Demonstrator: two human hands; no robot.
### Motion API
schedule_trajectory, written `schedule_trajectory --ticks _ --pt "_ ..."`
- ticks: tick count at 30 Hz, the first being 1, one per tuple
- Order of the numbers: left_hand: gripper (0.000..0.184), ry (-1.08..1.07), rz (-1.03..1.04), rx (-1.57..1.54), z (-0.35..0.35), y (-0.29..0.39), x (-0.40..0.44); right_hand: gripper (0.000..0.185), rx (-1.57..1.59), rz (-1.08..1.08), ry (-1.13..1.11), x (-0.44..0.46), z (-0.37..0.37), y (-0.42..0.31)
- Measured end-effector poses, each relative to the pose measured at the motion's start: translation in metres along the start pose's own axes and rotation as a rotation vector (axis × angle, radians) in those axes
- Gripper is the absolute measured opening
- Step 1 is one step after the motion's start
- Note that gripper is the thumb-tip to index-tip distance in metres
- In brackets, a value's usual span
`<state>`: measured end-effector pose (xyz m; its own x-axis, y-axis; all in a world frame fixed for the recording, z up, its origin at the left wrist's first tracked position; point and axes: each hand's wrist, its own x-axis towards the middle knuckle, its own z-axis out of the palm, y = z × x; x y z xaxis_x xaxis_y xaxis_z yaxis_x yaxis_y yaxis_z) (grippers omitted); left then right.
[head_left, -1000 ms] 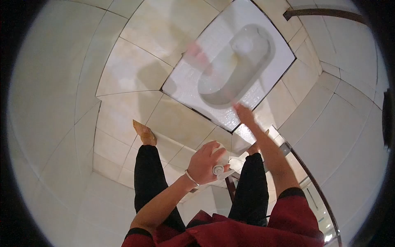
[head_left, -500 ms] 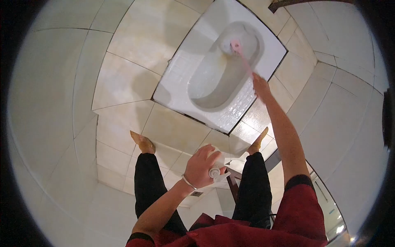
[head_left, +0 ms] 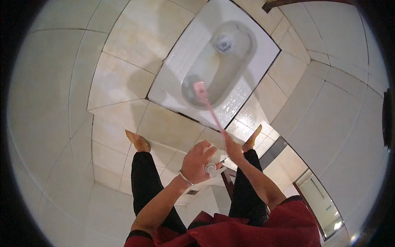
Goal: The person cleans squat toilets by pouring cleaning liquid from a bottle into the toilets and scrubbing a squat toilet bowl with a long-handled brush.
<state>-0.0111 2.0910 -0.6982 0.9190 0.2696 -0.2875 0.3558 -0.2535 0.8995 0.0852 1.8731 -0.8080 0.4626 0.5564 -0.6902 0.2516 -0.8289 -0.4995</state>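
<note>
My right hand [head_left: 233, 149] is closed round the handle of a pink toilet brush [head_left: 212, 113]. The brush's head is over the near end of the squat toilet [head_left: 251, 61], a white pan set in the floor; whether it touches the bowl I cannot tell. My left hand [head_left: 197, 162], with a bracelet at the wrist, is wrapped round a white pump bottle [head_left: 210, 167], its nozzle pointing right. Most of the bottle's body is hidden behind the fingers. White foam or water [head_left: 223, 43] shows at the drain hole in the bowl's far end.
Beige floor tiles [head_left: 123, 82] surround the toilet, with wet patches at its right. My bare feet [head_left: 140, 142] are just below its near edge. Tiled walls [head_left: 49, 90] close in on both sides. A dark-framed mirror or glass panel [head_left: 323, 201] is at lower right.
My right hand has drawn the brush back towards me, from the drain end to the near end of the bowl. The left hand keeps hold of the bottle in nearly the same place.
</note>
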Motion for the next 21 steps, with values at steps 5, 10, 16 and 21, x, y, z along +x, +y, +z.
schedule_trajectory --ticks 5,10,16,21 --pt "0.047 -0.002 0.001 0.006 0.006 0.001 -0.007 0.044 0.086 0.312 0.068 0.065 -0.027 -0.008" --pt "0.047 -0.053 -0.010 -0.027 0.005 0.004 -0.005 0.051 0.411 0.059 -0.063 0.011 -0.003 0.042" --pt "0.046 0.030 0.017 0.006 0.006 0.002 -0.004 0.040 0.083 0.374 0.048 0.131 -0.094 0.003" --pt "0.047 -0.017 0.020 -0.020 0.011 0.000 -0.011 0.031 0.762 0.393 0.165 0.270 -0.079 0.003"
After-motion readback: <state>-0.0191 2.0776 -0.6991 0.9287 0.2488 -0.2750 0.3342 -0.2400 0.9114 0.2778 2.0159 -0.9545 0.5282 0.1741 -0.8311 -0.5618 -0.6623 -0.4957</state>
